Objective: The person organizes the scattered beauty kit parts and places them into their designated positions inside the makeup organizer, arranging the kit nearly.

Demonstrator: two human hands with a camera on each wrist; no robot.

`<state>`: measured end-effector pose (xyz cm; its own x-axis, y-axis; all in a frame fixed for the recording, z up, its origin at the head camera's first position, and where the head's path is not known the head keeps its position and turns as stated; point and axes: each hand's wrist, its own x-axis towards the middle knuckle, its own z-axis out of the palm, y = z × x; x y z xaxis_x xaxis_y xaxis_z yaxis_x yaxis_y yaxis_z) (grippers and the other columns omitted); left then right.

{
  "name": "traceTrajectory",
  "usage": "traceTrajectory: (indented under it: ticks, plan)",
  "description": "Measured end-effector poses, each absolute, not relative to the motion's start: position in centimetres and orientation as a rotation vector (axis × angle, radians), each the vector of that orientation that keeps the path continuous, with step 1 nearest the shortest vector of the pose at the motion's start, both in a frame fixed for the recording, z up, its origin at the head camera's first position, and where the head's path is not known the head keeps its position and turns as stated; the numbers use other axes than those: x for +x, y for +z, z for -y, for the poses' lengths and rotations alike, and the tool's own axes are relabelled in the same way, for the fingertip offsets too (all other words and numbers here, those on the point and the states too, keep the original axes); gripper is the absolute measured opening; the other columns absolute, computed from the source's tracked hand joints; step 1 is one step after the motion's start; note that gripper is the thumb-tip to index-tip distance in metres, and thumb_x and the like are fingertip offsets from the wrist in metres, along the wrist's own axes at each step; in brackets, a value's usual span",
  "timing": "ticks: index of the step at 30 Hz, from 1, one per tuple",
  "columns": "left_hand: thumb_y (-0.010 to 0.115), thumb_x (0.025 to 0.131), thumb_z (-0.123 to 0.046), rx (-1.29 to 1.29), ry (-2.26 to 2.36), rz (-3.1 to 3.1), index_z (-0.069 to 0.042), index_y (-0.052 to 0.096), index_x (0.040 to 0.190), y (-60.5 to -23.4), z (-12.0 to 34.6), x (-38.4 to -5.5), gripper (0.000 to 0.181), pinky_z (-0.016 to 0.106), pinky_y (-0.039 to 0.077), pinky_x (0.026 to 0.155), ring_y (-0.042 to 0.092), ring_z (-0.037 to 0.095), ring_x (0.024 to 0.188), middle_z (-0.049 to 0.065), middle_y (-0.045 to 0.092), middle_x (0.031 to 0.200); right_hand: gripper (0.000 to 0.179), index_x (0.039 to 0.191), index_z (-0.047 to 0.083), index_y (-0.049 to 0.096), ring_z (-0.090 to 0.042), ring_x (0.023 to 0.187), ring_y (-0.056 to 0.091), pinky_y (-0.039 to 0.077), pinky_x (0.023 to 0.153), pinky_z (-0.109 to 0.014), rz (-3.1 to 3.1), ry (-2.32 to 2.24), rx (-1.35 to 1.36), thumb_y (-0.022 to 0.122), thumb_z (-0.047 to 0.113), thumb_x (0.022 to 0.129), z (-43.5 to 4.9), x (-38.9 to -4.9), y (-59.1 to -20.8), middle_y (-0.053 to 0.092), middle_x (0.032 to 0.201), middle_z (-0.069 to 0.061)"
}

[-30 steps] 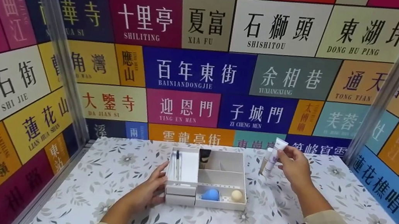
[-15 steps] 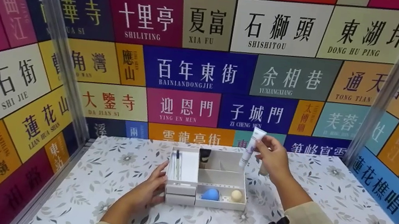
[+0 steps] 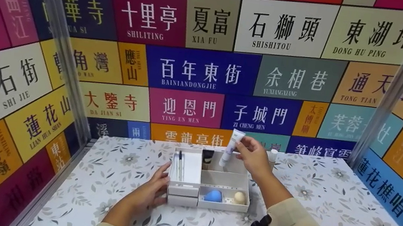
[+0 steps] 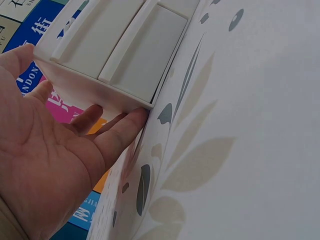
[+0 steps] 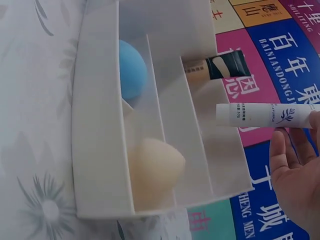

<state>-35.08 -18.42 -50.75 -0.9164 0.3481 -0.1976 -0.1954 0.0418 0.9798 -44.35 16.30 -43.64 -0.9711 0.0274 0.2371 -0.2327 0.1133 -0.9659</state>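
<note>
A white cosmetic organizer box (image 3: 222,204) stands on the table. My left hand (image 3: 151,188) rests against its left side; in the left wrist view the fingers (image 4: 122,132) touch the wall beside two drawers. Between thumb and fingers my right hand (image 3: 256,159) pinches a white squeeze tube (image 3: 231,148), tilted, cap down, over the back right compartment. The right wrist view shows the tube's cap (image 5: 223,115) above that compartment's edge. Beside it, a beige tube with a black end (image 5: 230,65) stands in the same back row.
In the front compartment sit a blue makeup sponge (image 3: 213,196) and a beige one (image 3: 239,197). Slim pen-like sticks (image 3: 180,167) lie in the box's left top tray. A small bottle with a white cap (image 3: 273,156) stands behind my right wrist. A sign-covered wall (image 3: 196,69) rises behind the table.
My right hand has carried the white squeeze tube leftward from beside the small bottle to above the box's back compartment. The left hand has stayed at the box's side.
</note>
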Motion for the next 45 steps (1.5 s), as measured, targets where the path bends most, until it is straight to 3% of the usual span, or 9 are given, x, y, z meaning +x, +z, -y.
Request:
traceTrajectory:
  ticks: [6,20,28,35,45]
  plan:
    - [0.048,0.111,-0.052,0.226,1.926,-1.965,-0.052,0.012,0.169,-50.9,18.4,-35.0,0.068,0.058,0.036,0.129,0.020,0.043,0.167,0.012,0.002,0.182,0.038,0.137,0.000,0.066,-0.020,0.107,0.075,0.066,0.092,-0.036,2.274,1.915,0.262,0.071,0.020,0.105,-15.0,-44.7,-45.0,0.072,0.127,-0.017]
    - [0.048,0.110,-0.055,0.188,1.909,-1.999,-0.058,0.017,0.166,-51.0,18.4,-35.1,0.064,0.060,0.035,0.130,0.023,0.044,0.166,0.011,0.004,0.182,0.025,0.123,0.001,0.074,-0.022,0.101,0.078,0.067,0.086,-0.034,2.489,1.723,0.297,0.073,0.014,0.101,-13.8,-45.2,-47.2,0.078,0.121,-0.018]
    - [0.049,0.110,-0.054,0.188,1.923,-1.995,-0.057,0.018,0.166,-50.9,18.4,-35.0,0.064,0.059,0.036,0.129,0.022,0.044,0.166,0.012,0.004,0.182,0.027,0.125,0.002,0.074,-0.025,0.107,0.077,0.065,0.091,-0.037,2.509,1.708,0.267,0.073,0.015,0.102,-13.5,-45.2,-47.5,0.078,0.124,-0.018]
    - [0.048,0.111,-0.053,0.244,1.924,-1.987,-0.053,0.013,0.168,-51.1,18.4,-35.1,0.067,0.059,0.036,0.129,0.023,0.044,0.166,0.012,0.003,0.182,0.027,0.124,0.002,0.074,-0.021,0.102,0.076,0.065,0.087,-0.032,2.481,1.720,0.262,0.073,0.014,0.101,-13.5,-44.9,-47.5,0.078,0.120,-0.017]
    - [0.048,0.110,-0.055,0.202,1.908,-1.999,-0.054,0.014,0.168,-51.0,18.5,-35.0,0.068,0.058,0.037,0.129,0.023,0.045,0.165,0.013,0.002,0.182,0.033,0.132,0.001,0.070,-0.020,0.106,0.076,0.066,0.091,-0.032,2.385,1.858,0.181,0.070,0.018,0.104,-16.4,-44.1,-46.5,0.076,0.127,-0.020]
